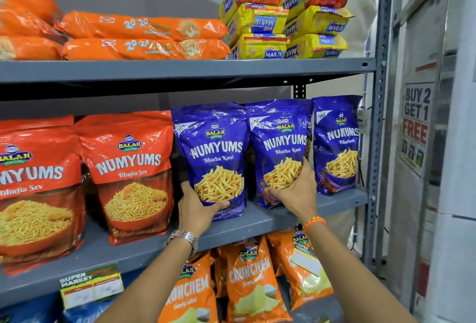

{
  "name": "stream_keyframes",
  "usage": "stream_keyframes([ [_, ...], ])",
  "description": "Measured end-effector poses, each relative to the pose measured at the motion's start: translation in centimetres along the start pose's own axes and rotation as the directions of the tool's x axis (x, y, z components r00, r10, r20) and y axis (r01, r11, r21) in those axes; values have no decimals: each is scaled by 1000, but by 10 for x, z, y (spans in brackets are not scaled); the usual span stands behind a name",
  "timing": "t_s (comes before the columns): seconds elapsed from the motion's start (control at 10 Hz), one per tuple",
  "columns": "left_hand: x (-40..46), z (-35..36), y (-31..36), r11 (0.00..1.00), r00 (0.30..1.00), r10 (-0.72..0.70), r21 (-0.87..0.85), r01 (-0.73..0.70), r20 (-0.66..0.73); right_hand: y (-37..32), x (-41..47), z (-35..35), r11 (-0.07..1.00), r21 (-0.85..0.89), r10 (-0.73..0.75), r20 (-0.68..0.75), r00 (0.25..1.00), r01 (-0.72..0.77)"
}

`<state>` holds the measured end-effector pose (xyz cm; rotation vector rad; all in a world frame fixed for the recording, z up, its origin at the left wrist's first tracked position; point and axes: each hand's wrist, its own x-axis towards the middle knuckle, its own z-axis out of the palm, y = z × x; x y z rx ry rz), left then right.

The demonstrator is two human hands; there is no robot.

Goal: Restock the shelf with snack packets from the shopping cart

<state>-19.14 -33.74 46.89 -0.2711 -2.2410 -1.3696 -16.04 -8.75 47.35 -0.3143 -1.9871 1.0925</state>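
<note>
**Two Blue Packets Going Onto the Shelf**

Left hand (199,205) gripping base of one blue packet (215,157); right hand (293,191) closed around the next blue packet (279,147), both standing on the middle shelf (270,222). Could tip forward if let go near the edge. Shopping cart out of view; packet backs hidden.

Grey metal shelving (378,142) stands beside a white wall (458,168) bearing a poster (416,127).
</note>
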Motion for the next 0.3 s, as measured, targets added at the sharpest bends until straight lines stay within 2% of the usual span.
stream_keyframes([
  [0.2,-2,0,2,1000,998,-2,-2,2,58,-5,-3,-1,1000,17,-21,1,1000,21],
  [0.3,-21,-7,6,998,998,45,49,-43,-40,-9,-11,-7,999,12,38,-64,997,-37],
])
